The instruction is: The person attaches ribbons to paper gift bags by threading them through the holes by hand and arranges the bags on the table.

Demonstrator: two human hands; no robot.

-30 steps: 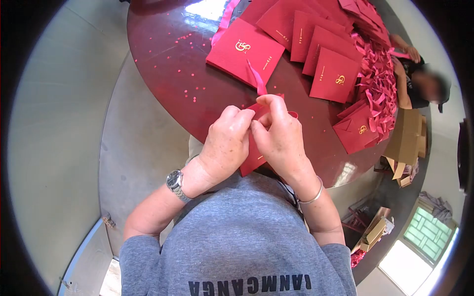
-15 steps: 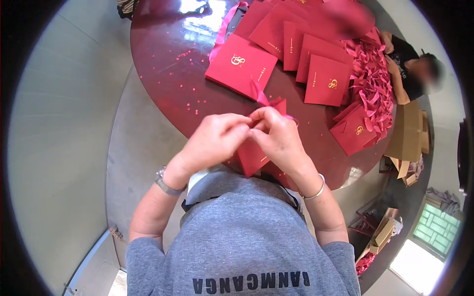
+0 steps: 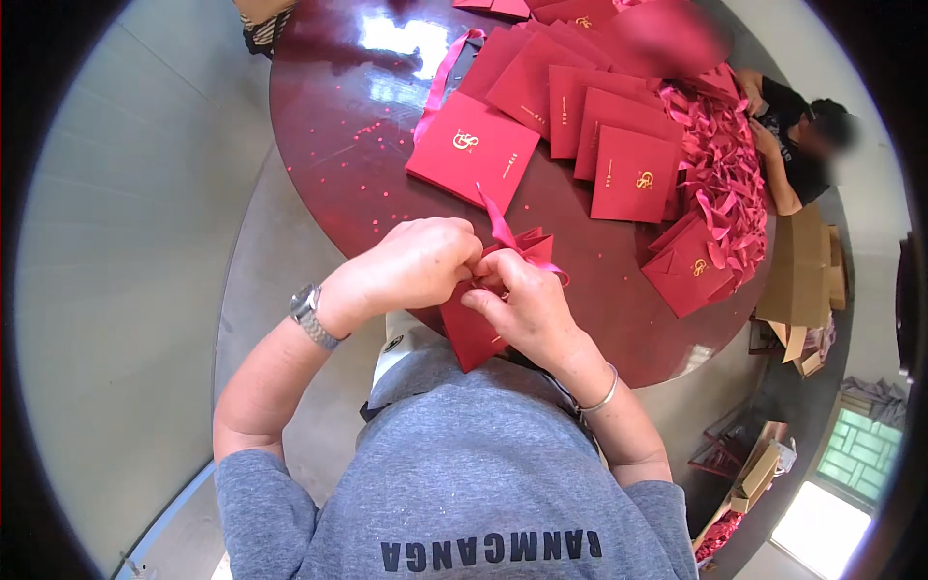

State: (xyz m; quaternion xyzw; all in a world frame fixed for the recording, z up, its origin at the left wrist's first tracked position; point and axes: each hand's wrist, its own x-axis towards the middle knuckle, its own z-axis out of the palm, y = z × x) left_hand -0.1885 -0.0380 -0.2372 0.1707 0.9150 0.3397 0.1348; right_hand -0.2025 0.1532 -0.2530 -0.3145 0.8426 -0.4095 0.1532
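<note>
A small red gift bag [image 3: 467,333] stands tilted at the table's near edge, against my shirt. Over its top, my left hand [image 3: 416,263] pinches a pink ribbon [image 3: 499,224], whose loose end sticks up beyond the fingers. My right hand [image 3: 527,298] meets it there with thumb and fingers closed on the ribbon; a loop shows beside its knuckles. The exact spot where the fingertips meet is partly hidden. Just beyond lies a flat red bag with a gold logo [image 3: 474,145].
Overlapping red bags [image 3: 633,174] cover the far part of the dark red round table [image 3: 338,193]. A heap of pink ribbons [image 3: 730,184] lies at the right, by another red bag [image 3: 684,271]. Across the table sits a person [image 3: 793,159]. Cardboard boxes [image 3: 795,266] stand beyond the edge.
Both hands and the small bag sit slightly lower in view. My left hand has rolled over, its back now facing up, and the ribbon's loose end stands more clearly above the fingers.
</note>
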